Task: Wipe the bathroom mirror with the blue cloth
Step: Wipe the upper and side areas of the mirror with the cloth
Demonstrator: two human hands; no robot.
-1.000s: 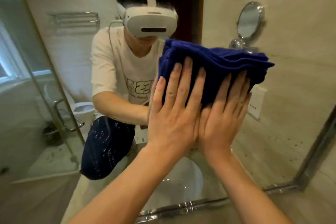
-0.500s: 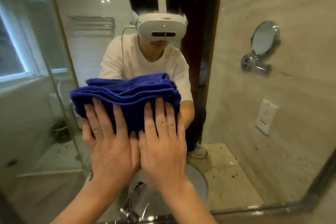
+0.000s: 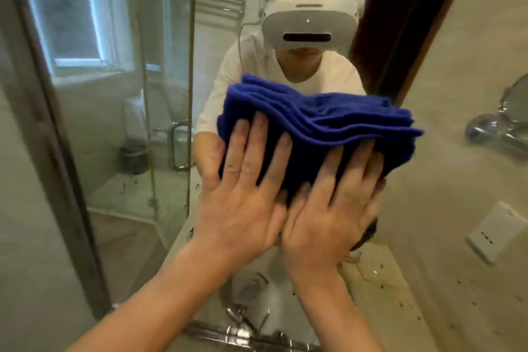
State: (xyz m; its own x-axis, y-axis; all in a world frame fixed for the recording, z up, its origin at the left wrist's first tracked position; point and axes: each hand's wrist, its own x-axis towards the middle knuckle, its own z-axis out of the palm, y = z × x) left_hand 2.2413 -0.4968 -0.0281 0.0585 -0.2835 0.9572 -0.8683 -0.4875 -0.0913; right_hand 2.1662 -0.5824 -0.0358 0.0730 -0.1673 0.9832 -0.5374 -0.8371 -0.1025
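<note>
A folded blue cloth (image 3: 317,126) is pressed flat against the bathroom mirror (image 3: 137,123), in the middle of the view. My left hand (image 3: 243,197) lies on the cloth's lower left part with its fingers straight and spread. My right hand (image 3: 331,208) presses beside it on the lower right part, fingers also straight. The two hands touch side by side. The cloth's far side doubles as a reflection in the glass. The mirror also reflects a person in a white shirt and white headset.
The mirror's dark frame (image 3: 57,151) runs down the left side. A chrome tap (image 3: 243,320) and the sink sit below the hands at the mirror's lower edge. Reflected at right are a round shaving mirror (image 3: 511,106) and a wall socket (image 3: 491,234); a glass shower door at left.
Both hands slid the cloth across the mirror: from the right side to the left one second ago, then back toward the middle and right now.
</note>
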